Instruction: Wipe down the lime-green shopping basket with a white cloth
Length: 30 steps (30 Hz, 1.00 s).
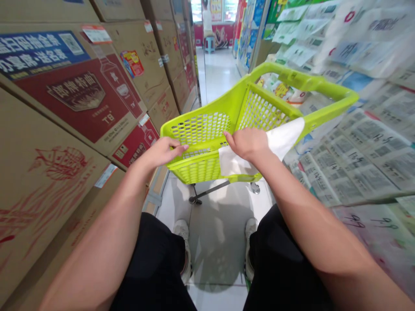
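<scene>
A lime-green plastic shopping cart (197, 172) stands turned sideways in the aisle in front of me, its handle end at the right. My left hand (166, 151) is closed over the rim at the cart's left end, thumb on the inside. A white cloth (287, 134) hangs over the near side rim and down the basket wall. My right hand (249, 142) is closed on that cloth, pressing it against the rim, with the thumb pointing into the basket. The fingertips of both hands are partly hidden.
Stacked cardboard cartons (126, 77) line the left side. White packaged goods (356, 147) fill the right side. My shoes (182, 229) are on the tiled floor (220, 242) below the cart. Far down the aisle, a person (207, 21) is near a blue stool (209, 43).
</scene>
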{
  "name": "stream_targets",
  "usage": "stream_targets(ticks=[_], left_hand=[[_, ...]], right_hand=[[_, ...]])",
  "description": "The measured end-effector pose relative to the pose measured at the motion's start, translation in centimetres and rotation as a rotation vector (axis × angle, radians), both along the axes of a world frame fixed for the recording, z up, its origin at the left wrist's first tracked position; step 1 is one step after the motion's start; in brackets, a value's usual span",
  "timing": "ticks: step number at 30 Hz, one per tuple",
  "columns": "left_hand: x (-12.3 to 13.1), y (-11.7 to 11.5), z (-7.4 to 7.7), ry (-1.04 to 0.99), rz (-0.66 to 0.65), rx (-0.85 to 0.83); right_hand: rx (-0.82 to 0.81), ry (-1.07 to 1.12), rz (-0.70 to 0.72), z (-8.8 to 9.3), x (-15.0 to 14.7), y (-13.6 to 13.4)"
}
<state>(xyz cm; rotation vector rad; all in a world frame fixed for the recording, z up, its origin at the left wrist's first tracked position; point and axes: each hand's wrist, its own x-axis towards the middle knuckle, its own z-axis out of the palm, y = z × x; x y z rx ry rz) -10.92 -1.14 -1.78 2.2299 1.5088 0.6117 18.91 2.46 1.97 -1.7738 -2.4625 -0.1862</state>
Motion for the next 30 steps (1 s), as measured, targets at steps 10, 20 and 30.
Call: stream_targets(ticks=[10, 20, 30], left_hand=[[7.1, 0.2, -0.2, -0.027, -0.121, 0.203], [4.7, 1.4, -0.3, -0.337, 0.125, 0.369], [5.6, 2.7, -1.3, -0.529, 0.284, 0.437]], right_hand=[[-0.044, 0.123, 0.213, 1.3, -2.7, -1.4], [0.219, 0.059, 0.034, 2.1, 3.3, -0.9], [0.376, 0.186, 0.125, 2.0, 0.7, 0.6]])
